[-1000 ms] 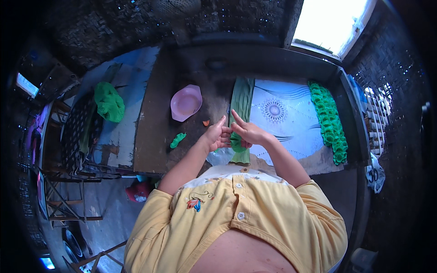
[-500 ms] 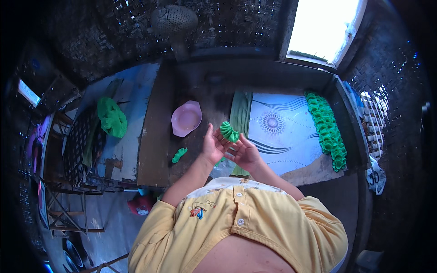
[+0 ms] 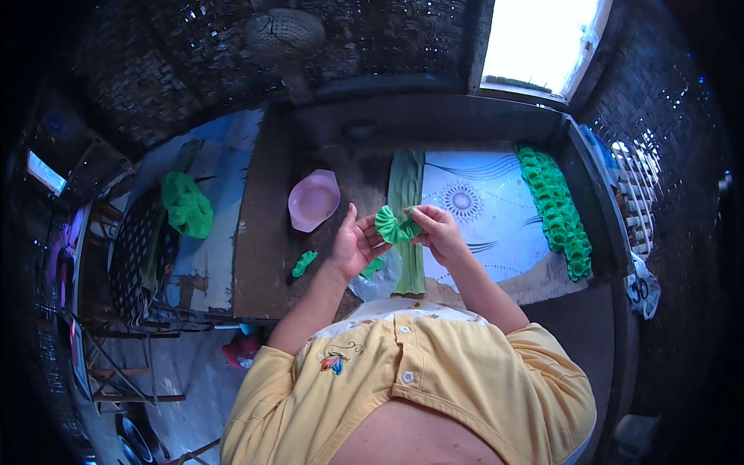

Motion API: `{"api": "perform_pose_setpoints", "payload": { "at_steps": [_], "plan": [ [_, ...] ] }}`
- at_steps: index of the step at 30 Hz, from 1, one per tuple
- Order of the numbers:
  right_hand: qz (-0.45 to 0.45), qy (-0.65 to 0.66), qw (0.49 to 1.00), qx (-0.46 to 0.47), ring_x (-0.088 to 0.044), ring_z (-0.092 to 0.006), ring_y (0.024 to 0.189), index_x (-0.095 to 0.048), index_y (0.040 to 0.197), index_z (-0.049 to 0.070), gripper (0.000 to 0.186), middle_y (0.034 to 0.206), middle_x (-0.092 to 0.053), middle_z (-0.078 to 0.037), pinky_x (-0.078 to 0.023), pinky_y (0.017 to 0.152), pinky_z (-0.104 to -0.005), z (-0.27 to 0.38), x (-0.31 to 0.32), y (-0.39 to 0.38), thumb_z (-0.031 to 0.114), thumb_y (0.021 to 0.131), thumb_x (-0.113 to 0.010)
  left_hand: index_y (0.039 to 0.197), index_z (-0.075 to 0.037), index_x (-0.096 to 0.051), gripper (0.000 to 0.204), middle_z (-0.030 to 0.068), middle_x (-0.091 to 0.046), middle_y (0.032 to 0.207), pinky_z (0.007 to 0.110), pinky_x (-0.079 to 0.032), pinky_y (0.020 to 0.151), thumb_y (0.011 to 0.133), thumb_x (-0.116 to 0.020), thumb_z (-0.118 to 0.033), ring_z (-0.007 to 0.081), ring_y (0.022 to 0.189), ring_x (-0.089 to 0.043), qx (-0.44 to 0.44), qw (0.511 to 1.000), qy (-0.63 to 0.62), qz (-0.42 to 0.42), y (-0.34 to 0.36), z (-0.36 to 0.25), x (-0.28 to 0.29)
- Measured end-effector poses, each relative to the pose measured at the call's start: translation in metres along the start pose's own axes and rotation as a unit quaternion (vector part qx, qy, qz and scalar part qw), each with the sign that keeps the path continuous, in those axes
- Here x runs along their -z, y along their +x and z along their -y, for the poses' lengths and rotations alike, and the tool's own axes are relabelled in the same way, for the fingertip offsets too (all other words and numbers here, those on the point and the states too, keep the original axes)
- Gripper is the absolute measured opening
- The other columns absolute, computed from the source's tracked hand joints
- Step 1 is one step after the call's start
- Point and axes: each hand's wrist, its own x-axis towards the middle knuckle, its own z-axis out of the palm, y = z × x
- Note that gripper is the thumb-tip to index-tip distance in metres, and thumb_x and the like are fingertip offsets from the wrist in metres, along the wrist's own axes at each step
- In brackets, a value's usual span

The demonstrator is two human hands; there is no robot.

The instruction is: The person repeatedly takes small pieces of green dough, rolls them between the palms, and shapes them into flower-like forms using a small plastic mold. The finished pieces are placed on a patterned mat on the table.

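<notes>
A green, ridged, curled piece of what looks like soft dough (image 3: 393,225) is up in front of me. My right hand (image 3: 439,233) pinches its right end between thumb and fingers. My left hand (image 3: 358,242) lies beside it, palm up and thumb apart, its outstretched fingertips at the left edge of the piece. Under the hands are a clear plastic bag (image 3: 377,284) and a green lump (image 3: 372,267), partly hidden. To the right, rows of similar green ridged pieces (image 3: 554,213) are packed side by side on a white patterned sheet (image 3: 496,194).
A pink bowl (image 3: 315,203) and a small green piece (image 3: 304,263) stand on the dark surface at left. A long green strip (image 3: 408,178) borders the sheet. Further left lies a big green lump (image 3: 187,204). A raised wooden edge (image 3: 604,198) bounds the right side.
My right hand has turned and now pinches the green piece at its right end. The piece looks more spread into a curve. My left hand has shifted slightly left.
</notes>
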Motion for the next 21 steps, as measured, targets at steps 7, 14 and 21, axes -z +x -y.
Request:
{"api": "perform_pose_setpoints", "payload": {
  "at_steps": [7, 14, 21],
  "plan": [
    [0.086, -0.038, 0.996, 0.01, -0.061, -0.0094, 0.073, -0.062, 0.1, 0.0, 0.023, 0.089, -0.063, -0.005, -0.051, 0.059, -0.0222, 0.02, -0.007, -0.007, 0.019, 0.088, -0.056, 0.111, -0.006, -0.054, 0.065, 0.007, -0.062, 0.101, 0.036, -0.048, 0.081, 0.087, -0.031, -0.062, 0.019, 0.091, -0.06, 0.036, 0.998, 0.038, 0.022, -0.008, -0.008, -0.011],
    [0.079, -0.151, 0.979, 0.115, -0.059, -0.0089, 0.081, -0.062, 0.099, -0.001, 0.021, 0.088, -0.063, -0.004, -0.046, 0.073, -0.0227, 0.024, -0.011, -0.009, 0.016, 0.088, -0.056, 0.108, -0.005, -0.056, 0.05, 0.0081, -0.063, 0.101, 0.034, -0.049, 0.079, 0.087, -0.046, -0.049, 0.0189, 0.09, -0.062, 0.015, 0.99, 0.121, 0.064, -0.022, -0.017, -0.015],
    [0.081, -0.107, 0.988, 0.078, -0.058, -0.0099, 0.086, -0.06, 0.101, -0.002, 0.022, 0.092, -0.063, -0.005, -0.046, 0.076, -0.024, 0.025, -0.015, -0.01, 0.015, 0.087, -0.057, 0.107, -0.002, -0.057, 0.025, 0.0066, -0.063, 0.099, 0.031, -0.05, 0.08, 0.084, -0.06, -0.012, 0.0145, 0.09, -0.061, -0.032, 0.984, 0.175, 0.018, -0.022, -0.011, -0.019]
  ]
}}
